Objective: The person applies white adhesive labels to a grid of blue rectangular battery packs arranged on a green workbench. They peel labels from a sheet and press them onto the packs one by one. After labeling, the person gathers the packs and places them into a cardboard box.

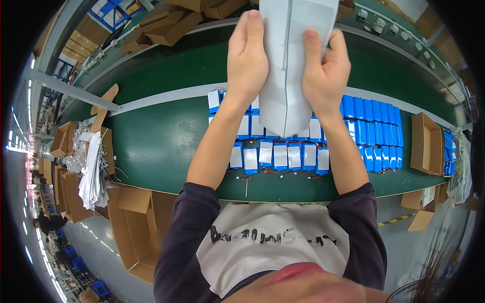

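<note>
Between my two hands is a long pale grey-white sheet (285, 76), held up above the bench and creased lengthwise; its top runs out of view. My left hand (247, 63) grips the left edge, thumb pointing up. My right hand (327, 76) grips the right edge with its thumb on the front face and its fingers curled behind. Below lie rows of blue battery packs (374, 118) with thin wires and small plugs. The packs in the middle and left bear white rectangular pads (294, 156); those on the right show bare shiny blue. The sheet and my forearms hide some packs.
The green bench (156, 136) has a raised rail behind. An open carton (427, 144) stands at the right end, near more blue packs (449, 151). To the left hang white paper strips (93, 174) beside cartons. A large open carton (132, 222) sits below the bench edge.
</note>
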Available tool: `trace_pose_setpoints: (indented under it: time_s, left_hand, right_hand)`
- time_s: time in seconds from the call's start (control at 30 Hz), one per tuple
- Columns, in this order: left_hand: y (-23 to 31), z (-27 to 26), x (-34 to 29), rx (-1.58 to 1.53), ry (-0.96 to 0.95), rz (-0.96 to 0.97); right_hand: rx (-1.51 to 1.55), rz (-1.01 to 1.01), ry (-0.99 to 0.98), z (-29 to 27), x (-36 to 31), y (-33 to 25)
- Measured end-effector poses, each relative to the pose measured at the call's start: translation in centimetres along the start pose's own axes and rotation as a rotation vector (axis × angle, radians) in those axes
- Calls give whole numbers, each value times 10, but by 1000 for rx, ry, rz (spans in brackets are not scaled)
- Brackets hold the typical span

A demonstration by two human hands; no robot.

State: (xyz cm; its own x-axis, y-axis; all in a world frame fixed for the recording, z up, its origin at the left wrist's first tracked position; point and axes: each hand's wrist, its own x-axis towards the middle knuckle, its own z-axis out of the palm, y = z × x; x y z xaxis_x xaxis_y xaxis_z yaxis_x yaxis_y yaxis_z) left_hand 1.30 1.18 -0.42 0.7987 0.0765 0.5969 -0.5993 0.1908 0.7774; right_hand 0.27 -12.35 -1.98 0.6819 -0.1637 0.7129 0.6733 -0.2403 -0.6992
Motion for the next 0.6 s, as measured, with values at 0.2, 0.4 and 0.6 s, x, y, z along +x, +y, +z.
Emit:
trace_pose_setpoints:
  time_s: [0.2, 0.4, 0.6]
  left_hand:
    - [0, 15, -17, 173, -47, -168]
    - [13, 33, -22, -254, 23, -486]
    - [-8, 32, -24, 29, -42, -327]
  right_hand:
    - [144, 43, 82, -13, 16, -2]
    - [87, -5, 115, -13, 21, 15]
    - [142, 38, 171, -27, 28, 13]
